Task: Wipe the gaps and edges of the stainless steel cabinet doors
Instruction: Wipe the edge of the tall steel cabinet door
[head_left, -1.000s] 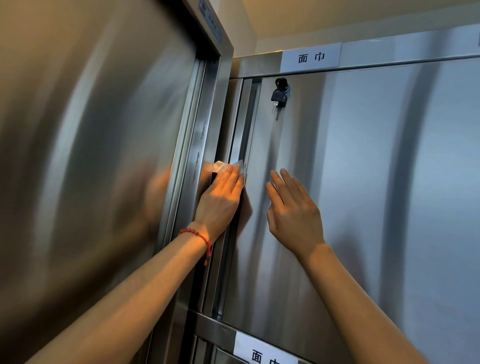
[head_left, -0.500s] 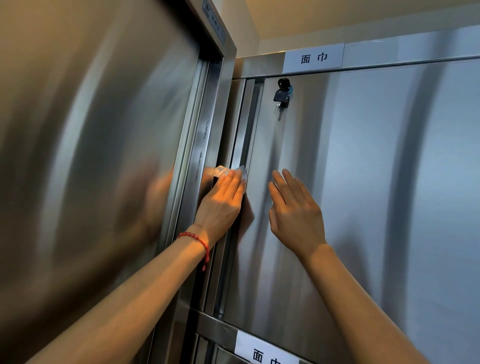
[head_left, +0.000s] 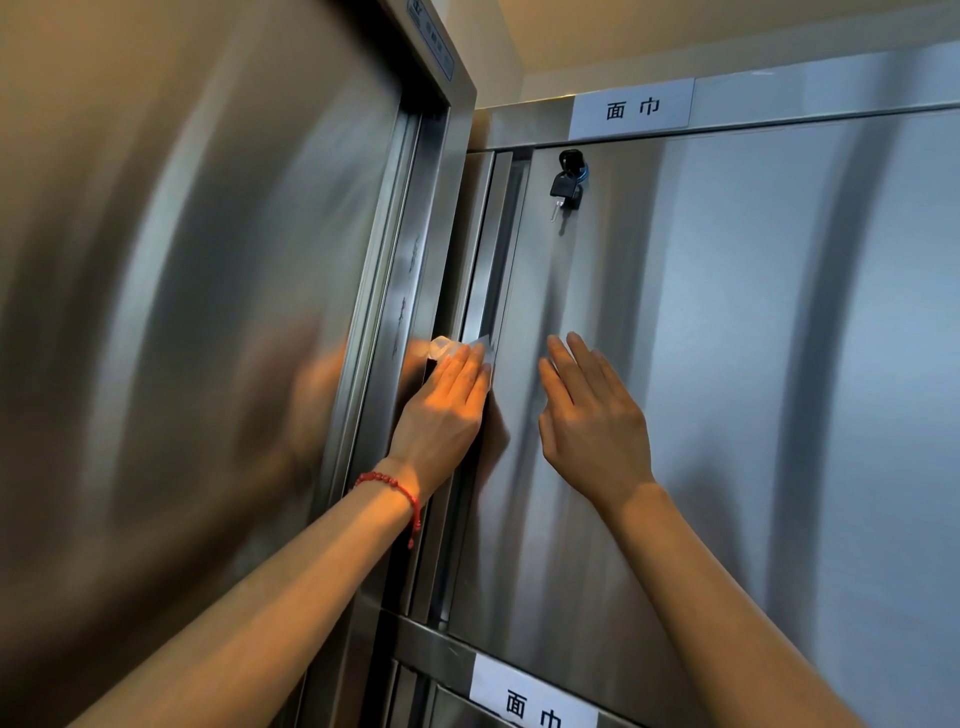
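A stainless steel cabinet door (head_left: 753, 364) fills the right half of the view, with a narrow vertical gap (head_left: 491, 249) along its left edge. My left hand (head_left: 447, 410), a red bead bracelet on its wrist, presses a white wipe (head_left: 451, 347) against that gap at mid height; only the wipe's top corners show above my fingers. Flat on the door just right of the gap rests my right hand (head_left: 592, 415), fingers spread and pointing up, holding nothing.
A black key (head_left: 567, 184) hangs in the lock near the door's top left. White labels sit on the top rail (head_left: 631, 109) and on the lower rail (head_left: 532, 696). A tall steel cabinet (head_left: 182, 312) stands close on the left.
Both hands have slipped slightly down the door between the earliest frame and now, the left hand carrying the wipe along the gap. Their grip and pose are unchanged.
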